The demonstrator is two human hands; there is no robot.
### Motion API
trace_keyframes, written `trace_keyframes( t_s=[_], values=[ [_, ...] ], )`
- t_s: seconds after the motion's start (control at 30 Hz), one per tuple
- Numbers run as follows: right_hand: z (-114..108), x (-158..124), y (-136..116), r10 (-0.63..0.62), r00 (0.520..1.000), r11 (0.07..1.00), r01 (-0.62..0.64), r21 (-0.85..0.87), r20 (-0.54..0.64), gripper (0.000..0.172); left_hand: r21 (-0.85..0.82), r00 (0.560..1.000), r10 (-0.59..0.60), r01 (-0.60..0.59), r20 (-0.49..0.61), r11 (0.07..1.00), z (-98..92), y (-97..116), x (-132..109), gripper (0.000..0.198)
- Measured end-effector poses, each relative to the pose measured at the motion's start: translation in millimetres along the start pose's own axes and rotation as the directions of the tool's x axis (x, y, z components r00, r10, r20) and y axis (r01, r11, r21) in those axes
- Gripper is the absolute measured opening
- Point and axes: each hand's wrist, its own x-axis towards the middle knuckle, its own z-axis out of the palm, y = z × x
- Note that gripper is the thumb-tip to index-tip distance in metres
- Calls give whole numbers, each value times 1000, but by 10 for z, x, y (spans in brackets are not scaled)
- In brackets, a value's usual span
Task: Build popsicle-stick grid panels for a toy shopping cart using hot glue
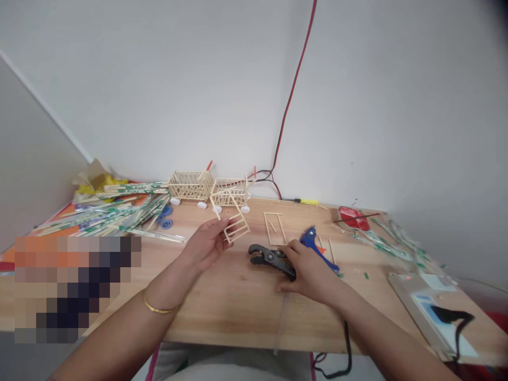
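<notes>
My left hand [208,241] pinches a small frame of thin wooden sticks [237,228], with several crossbars, tilted above the table. My right hand [304,270] is closed round the handles of a black hand cutter [272,258], whose jaws point left over the table. Just beyond that hand lies a blue glue gun [313,241], nozzle end partly over loose sticks. A flat rectangle of sticks [273,227] rests behind the cutter, with a short stick inside it. At the back, two little stick-built carts [189,185] with white wheels stand side by side.
Wrapped bundles of sticks [130,209] spread over the left, near blue wheels [164,219]. A yellow pen [308,201] lies by the wall under a red and black cable [291,100]. To the right are a red dish [353,218] and a flat grey device [416,307]. A pixelated patch covers the lower left.
</notes>
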Motion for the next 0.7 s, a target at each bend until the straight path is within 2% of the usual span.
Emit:
trace_keyframes(
  t_s=[0.2, 0.37, 0.43, 0.5, 0.57, 0.63, 0.7],
  values=[
    [8, -25, 116, 59, 992, 997, -64, -43, -113, 55, 12, 987, 81, -80, -136, 997, -49, 119, 21, 13],
    [-86, -223, 424, 133, 979, 983, -150, -103, -152, 56, -115, 950, 226, -254, -216, 960, -100, 404, -2, 15],
    [-146, -303, 550, 199, 960, 969, -223, -108, -196, 60, -160, 909, 337, -381, -246, 911, -124, 524, -23, 18],
    [-210, -357, 666, 284, 919, 941, -322, -107, -275, 61, -174, 846, 442, -503, -297, 846, -140, 609, -41, 19],
    [-258, -379, 769, 356, 870, 907, -409, -97, -341, 62, -178, 815, 482, -551, -321, 815, -133, 626, -52, 20],
    [-268, -373, 854, 409, 839, 879, -468, -91, -360, 64, -184, 853, 440, -498, -281, 848, -102, 564, -56, 19],
    [-233, -349, 922, 449, 825, 856, -507, -100, -343, 68, -175, 921, 337, -370, -194, 912, -58, 445, -54, 15]
  ],
)
